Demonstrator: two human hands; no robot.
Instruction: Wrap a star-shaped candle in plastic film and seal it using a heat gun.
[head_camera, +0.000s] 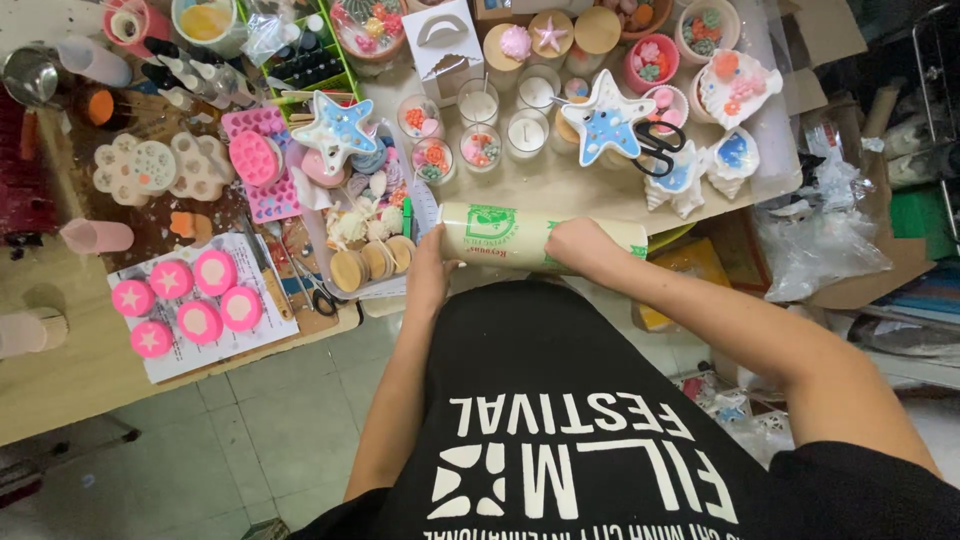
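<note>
Item: right hand (580, 245), closed over the top of a cream-and-green roll (520, 238) near its middle. Left hand (432, 270), wrapped round the roll's left end. The roll is held level at the near table edge (600, 205), above the lap. Step judged: the roll is being gripped for unrolling; a free sheet edge would need finding first. Beyond: black scissors (655, 148), a blue starfish mould (605, 120), white glass candles (527, 130).

Counted on the bench: five pink round star-topped pieces (185, 300), two blue star-shaped dishes (604, 120), one pair of black-handled scissors (657, 146), one cream paper-wrapped roll (505, 236), apparently four round wooden lids (372, 262), partly overlapped.
</note>
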